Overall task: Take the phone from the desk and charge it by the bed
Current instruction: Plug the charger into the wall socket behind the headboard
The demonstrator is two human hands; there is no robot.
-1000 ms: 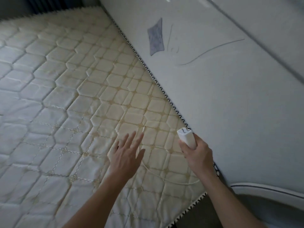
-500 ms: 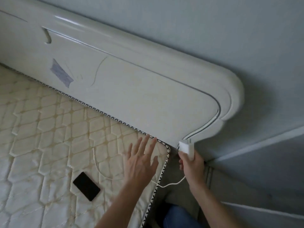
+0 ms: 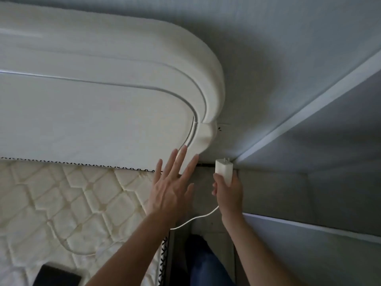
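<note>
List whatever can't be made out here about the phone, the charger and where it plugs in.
- Phone: head view, cut off by the bottom edge; its port is out of frame.
- Cable: runs behind the left forearm, so whether it reaches the phone is hidden.
- Outlet: only small dark marks beside the headboard; too small to tell.
- Charger: the right hand covers its lower half.
</note>
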